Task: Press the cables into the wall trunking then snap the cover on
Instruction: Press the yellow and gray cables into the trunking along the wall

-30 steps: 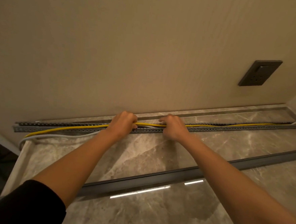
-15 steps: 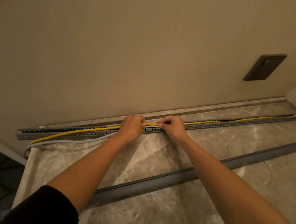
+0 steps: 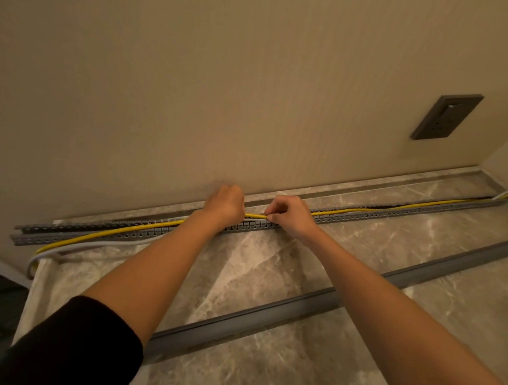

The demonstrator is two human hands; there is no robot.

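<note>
A long grey slotted trunking lies on the marble surface along the foot of the beige wall. A yellow cable runs along it, inside the channel on the right and spilling out over the front edge on the left. A white cable lies beside the yellow one on the left. My left hand and my right hand sit close together at the trunking's middle, both pinching the yellow cable. The grey cover strip lies loose on the surface nearer to me, under my forearms.
A dark wall socket plate is on the wall at the upper right. The marble surface ends at a left edge, with a dark drop beyond it. A side wall closes the far right corner.
Both hands have slid together along the trunking, and the gap between them has shrunk. The view has shifted slightly left and up.
</note>
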